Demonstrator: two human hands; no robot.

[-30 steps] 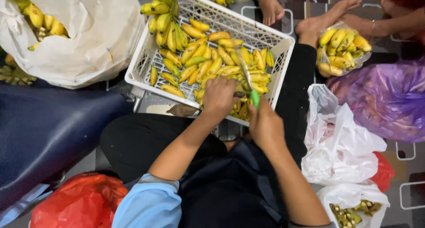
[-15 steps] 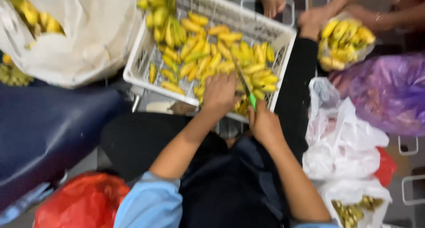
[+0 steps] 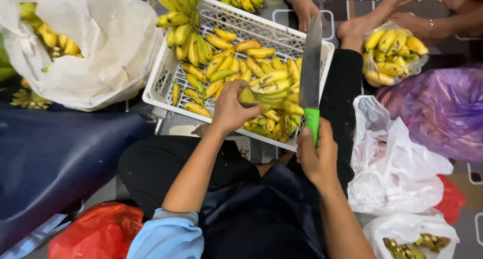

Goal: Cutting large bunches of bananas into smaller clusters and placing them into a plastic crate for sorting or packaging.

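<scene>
White bags (image 3: 387, 173) crowd my right, a banana-filled white crate (image 3: 166, 73) sits ahead; my left hand (image 3: 229, 108) grips a banana bunch (image 3: 269, 85), my right hand (image 3: 318, 156) clenches a green-handled knife (image 3: 311, 78).

Even, fairly bright light falls from overhead, with only soft shadows under the white crate (image 3: 166, 73). The knife blade (image 3: 311, 63) catches a dull sheen. Edges look slightly stretched, perhaps lens distortion; the focus is sharp.
</scene>
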